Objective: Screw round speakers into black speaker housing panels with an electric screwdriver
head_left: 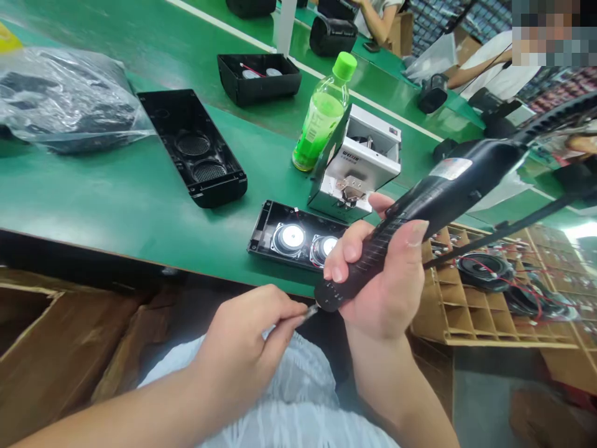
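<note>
The right hand [382, 280] holds the electric screwdriver [448, 186] off the near edge of the worktop [116, 199], above the person's lap, with the nose slanting down toward the body. Its fingers are wrapped tight around the ribbed black grip, the thumb lying along the top. The left hand [247, 336] meets the nose, and its fingers are pressed together in a pinch on the small metal tip [311, 310] that sticks out there (I cannot tell if it is a bit or a screw, it is too small).

I think the danger is at this pinch. If the right hand squeezes the switch by mistake, the tip could turn between the fingers and hurt the skin. The piece is thin, smooth and shiny, so it could also slip and fall into the white cloth on the lap, where it is hard to find. The cable behind the tool hangs near the cardboard tray [448, 305] and might catch on it.

The tool is long, round and matte black plastic. The speaker panel [298, 239], flat on the worktop at its near edge, has a glossy black frame and two round cones with bright metal centres. Behind it stands a grey metal box [364, 162], and a clear green bottle [321, 118] is just beside it.
</note>
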Available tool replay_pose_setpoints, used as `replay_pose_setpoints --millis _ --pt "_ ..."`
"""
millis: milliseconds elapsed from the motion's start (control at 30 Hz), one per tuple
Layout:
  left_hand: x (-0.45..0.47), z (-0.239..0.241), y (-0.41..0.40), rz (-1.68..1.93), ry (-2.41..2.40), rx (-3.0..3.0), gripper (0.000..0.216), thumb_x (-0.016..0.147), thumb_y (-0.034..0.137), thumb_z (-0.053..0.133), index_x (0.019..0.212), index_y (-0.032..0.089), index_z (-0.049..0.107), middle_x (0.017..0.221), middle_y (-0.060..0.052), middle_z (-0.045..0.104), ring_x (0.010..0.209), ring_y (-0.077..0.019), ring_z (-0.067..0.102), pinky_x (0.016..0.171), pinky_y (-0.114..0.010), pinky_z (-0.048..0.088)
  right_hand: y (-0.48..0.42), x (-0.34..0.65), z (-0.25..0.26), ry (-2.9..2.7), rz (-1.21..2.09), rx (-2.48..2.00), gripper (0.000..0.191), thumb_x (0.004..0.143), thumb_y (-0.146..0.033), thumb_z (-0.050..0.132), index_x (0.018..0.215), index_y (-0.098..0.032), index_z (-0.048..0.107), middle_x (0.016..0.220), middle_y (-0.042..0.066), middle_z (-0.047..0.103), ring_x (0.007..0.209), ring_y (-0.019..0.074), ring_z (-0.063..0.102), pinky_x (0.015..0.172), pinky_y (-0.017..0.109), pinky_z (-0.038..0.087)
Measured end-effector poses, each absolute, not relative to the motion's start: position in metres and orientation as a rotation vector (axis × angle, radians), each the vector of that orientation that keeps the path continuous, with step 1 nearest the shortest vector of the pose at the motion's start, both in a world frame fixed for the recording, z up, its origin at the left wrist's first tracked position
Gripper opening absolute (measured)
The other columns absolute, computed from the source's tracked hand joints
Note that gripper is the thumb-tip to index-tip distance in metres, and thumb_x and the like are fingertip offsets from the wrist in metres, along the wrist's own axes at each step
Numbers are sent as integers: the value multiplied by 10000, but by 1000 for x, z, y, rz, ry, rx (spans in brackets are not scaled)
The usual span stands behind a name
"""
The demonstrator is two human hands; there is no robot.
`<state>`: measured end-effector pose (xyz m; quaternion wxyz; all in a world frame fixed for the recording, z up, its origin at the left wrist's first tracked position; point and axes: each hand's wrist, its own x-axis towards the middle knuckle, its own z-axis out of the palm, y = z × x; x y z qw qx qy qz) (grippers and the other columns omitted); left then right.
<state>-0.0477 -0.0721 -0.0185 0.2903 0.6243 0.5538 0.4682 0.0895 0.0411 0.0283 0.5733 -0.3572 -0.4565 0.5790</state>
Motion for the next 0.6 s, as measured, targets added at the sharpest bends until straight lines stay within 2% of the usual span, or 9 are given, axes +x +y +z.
replay_pose_setpoints --millis 167,267,367,433,500,600 --pt "-35 -26 -74 1299 1589 2322 128 973 -8 661 1032 57 754 886 -122 788 747 -206 726 672 -324 616 38 75 19 -944 1242 -778 317 1036 -538 625 1222 -285 670 644 -95 611 433 100 555 431 245 501" --pt "-28 -27 -80 1191 1557 2477 187 992 42 657 1157 13 740 1017 -190 803 856 -279 758 732 -405 653 39 70 24 -869 1189 -764 307 1027 -543 638 1184 -278 651 636 -104 593 440 92 547 450 235 506" --pt "-37 -20 -87 1224 1345 2452 238 1062 138 599 1261 81 716 1104 -133 807 922 -244 768 804 -378 663 42 72 33 -843 1157 -745 321 1036 -562 605 1165 -271 642 629 -105 577 429 91 530 449 233 498" --pt "-51 -13 -87 1292 1471 2291 256 1072 154 598 1310 135 689 1113 -93 795 930 -196 764 824 -320 658 44 75 38 -848 1165 -728 338 1042 -567 580 1178 -264 641 623 -102 578 419 95 516 441 237 489" --pt "-64 -8 -80 1270 1690 2097 334 1082 239 636 1405 154 640 1182 -97 784 968 -175 777 843 -274 663 44 78 40 -846 1182 -717 366 1032 -581 582 1188 -255 639 617 -100 575 410 96 497 435 238 480" --pt "-70 -10 -63 1133 1616 2064 507 1106 394 621 1545 155 532 1218 -98 809 960 -181 808 842 -283 683 41 80 41 -844 1204 -711 384 1022 -594 598 1188 -251 646 619 -99 570 413 94 491 437 234 479"
